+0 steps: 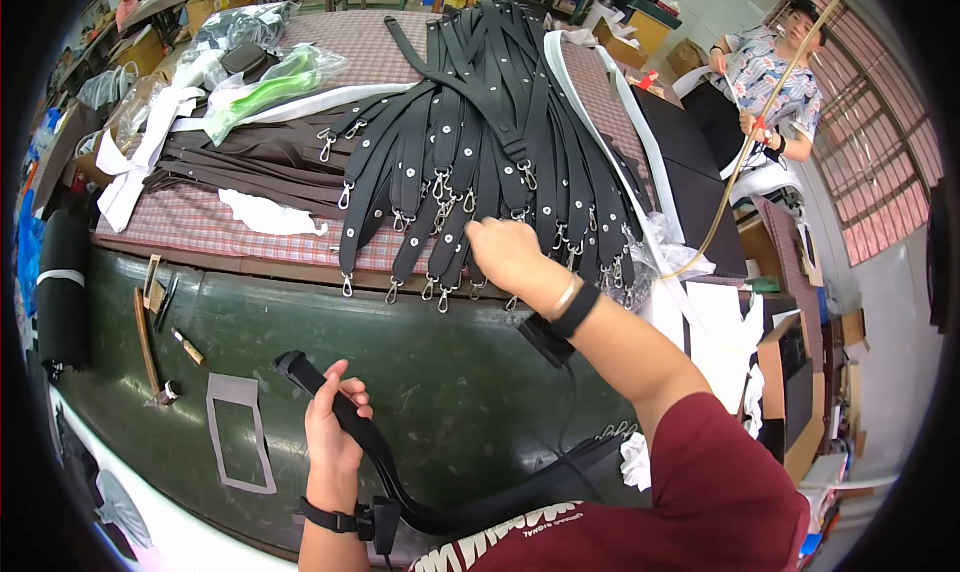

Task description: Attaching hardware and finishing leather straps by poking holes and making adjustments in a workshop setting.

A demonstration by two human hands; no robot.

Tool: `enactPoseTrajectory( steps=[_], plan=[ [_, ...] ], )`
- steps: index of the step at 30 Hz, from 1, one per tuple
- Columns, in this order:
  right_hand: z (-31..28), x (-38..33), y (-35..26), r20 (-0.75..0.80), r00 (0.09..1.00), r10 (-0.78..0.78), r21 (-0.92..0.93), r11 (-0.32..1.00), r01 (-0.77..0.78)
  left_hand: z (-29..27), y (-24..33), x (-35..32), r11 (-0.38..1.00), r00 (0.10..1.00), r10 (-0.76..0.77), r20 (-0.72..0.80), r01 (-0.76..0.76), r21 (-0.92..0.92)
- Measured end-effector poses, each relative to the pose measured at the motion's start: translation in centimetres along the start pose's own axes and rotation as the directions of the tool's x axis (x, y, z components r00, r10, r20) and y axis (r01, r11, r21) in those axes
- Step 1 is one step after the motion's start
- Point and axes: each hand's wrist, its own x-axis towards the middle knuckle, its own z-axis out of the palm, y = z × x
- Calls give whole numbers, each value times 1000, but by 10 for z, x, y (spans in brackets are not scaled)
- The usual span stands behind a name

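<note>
A large heap of black straps [490, 102] with metal snap hooks and round studs at their ends lies on the far side of the table. My right hand [508, 257] is closed over the near ends of the heap, among the hooks; what its fingers grip is hidden. My left hand [335, 422] holds a folded black strap [372, 440] between thumb and fingers. From that hand, the strap curves down and right toward my body. Its upper end points to the upper left, above the dark green tabletop [460, 372].
A grey rectangular frame [240, 432], a small brush-like tool [187, 346] and a small dark bottle [168, 393] lie to the left. Dark brown strips [255, 167] and plastic bags [270, 87] are behind. A co-worker [770, 82] stands at far right, near boxes.
</note>
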Motion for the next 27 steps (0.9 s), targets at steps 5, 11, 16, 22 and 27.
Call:
enactPoseTrajectory(
  steps=[5,11,16,22,27],
  plan=[
    [34,-44,6,-226,972,59,-22,998,-66,17,-4,-10,1000,999,3,49,-4,7],
    [48,-47,14,-263,965,13,-39,999,-24,33,-14,-28,986,992,41,119,-59,157],
    [19,-39,39,-316,881,354,403,890,-213,36,-11,-39,975,991,79,109,-99,200],
    [10,-13,95,-393,868,302,347,923,-165,42,-13,-41,968,989,80,127,-108,227],
    [5,-9,72,-238,905,353,264,920,-290,46,-16,-39,965,988,70,136,-102,243]
  ],
)
